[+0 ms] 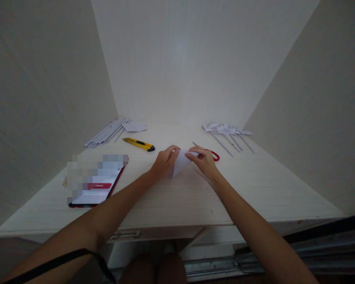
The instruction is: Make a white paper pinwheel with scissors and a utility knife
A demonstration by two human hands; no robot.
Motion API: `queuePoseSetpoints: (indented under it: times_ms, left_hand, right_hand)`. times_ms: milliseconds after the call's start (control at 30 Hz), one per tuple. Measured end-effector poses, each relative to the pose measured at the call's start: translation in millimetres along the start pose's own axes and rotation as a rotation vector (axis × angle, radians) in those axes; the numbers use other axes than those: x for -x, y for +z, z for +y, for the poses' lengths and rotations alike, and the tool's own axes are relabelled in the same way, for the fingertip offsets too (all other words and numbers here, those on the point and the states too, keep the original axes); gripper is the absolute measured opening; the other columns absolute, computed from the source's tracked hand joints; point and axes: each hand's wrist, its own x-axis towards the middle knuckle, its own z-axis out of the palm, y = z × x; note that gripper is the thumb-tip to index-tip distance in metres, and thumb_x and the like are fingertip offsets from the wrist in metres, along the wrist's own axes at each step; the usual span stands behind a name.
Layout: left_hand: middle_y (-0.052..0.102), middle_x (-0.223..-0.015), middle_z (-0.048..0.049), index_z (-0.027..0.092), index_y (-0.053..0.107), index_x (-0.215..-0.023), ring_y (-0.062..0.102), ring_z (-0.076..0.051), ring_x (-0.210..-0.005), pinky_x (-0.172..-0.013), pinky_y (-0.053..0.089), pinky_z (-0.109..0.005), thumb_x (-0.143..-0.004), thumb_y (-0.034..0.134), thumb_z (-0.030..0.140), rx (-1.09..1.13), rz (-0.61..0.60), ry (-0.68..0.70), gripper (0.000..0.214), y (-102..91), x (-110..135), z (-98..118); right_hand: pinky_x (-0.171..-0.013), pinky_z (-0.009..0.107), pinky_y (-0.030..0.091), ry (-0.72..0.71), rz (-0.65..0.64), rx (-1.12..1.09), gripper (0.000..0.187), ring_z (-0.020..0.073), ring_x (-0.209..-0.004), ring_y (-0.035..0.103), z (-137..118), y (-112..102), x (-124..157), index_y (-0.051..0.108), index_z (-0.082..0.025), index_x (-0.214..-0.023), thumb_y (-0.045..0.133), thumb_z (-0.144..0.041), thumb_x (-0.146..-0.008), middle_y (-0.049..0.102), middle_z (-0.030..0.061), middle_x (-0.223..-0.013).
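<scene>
Between my two hands is a folded piece of white paper (182, 161), roughly triangular, with one corner pointing down toward me. My left hand (165, 159) pinches its left edge between thumb and fingers. On the other side, my right hand (203, 158) grips the upper right corner, thumb on the near face. Scissors with a red handle (215, 155) lie just behind my right hand, which hides part of them. A yellow utility knife (139, 144) rests on the table beyond my left hand.
Several rolled paper sticks (106, 133) and white paper pieces (135, 126) lie at the back left. At the back right are several paper pinwheels (225, 129) on sticks. A phone (91, 197), partly blurred out, lies left on the white table (171, 205). Walls enclose the back and sides.
</scene>
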Motion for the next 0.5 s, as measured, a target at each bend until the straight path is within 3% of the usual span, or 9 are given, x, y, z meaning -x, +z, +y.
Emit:
queuePoseSetpoints:
  times_ms: [167, 500]
  left_hand:
    - [0.041, -0.049, 0.0065, 0.013, 0.054, -0.090, 0.036, -0.006, -0.042, -0.041, 0.025, -0.017, -0.081, 0.041, 0.029, -0.031, -0.006, 0.010, 0.022, 0.1, 3.5, 3.5]
    - [0.043, -0.047, 0.0060, 0.013, 0.054, -0.085, 0.037, -0.007, -0.041, -0.040, 0.025, -0.017, -0.078, 0.045, 0.031, 0.002, 0.043, -0.037, 0.021, 2.0, 2.9, 3.7]
  right_hand:
    - [-0.059, 0.027, 0.041, 0.015, 0.023, -0.009, 0.010, 0.0135, -0.068, 0.054, -4.0, 0.5, -0.1, 0.065, -0.018, -0.067, 0.065, -0.028, -0.067, 0.059, 0.0036, -0.072]
    - [-0.045, 0.023, 0.032, 0.033, 0.054, 0.028, 0.012, 0.0094, -0.058, 0.046, -3.8, 0.9, 0.4, 0.066, -0.020, -0.067, 0.066, -0.031, -0.066, 0.055, 0.0025, -0.076]
